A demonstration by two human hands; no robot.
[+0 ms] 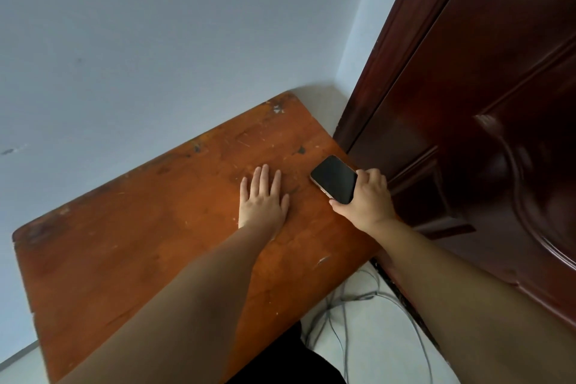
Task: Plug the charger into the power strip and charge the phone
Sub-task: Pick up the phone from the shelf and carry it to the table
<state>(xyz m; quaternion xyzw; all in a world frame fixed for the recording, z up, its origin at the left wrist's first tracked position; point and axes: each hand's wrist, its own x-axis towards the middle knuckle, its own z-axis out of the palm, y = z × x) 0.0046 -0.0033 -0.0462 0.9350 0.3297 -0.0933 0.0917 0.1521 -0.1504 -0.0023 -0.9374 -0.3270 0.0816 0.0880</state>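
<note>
A phone with a dark screen and a pale gold edge lies face up near the right edge of the worn orange wooden table. My right hand grips its near end, thumb on one side and fingers on the other. My left hand rests flat on the tabletop just left of the phone, fingers spread, holding nothing. No charger or power strip is in view.
A dark red wooden door stands close against the table's right side. Several grey cables lie tangled on the pale floor below the table's near right corner. A grey-blue wall runs behind the table.
</note>
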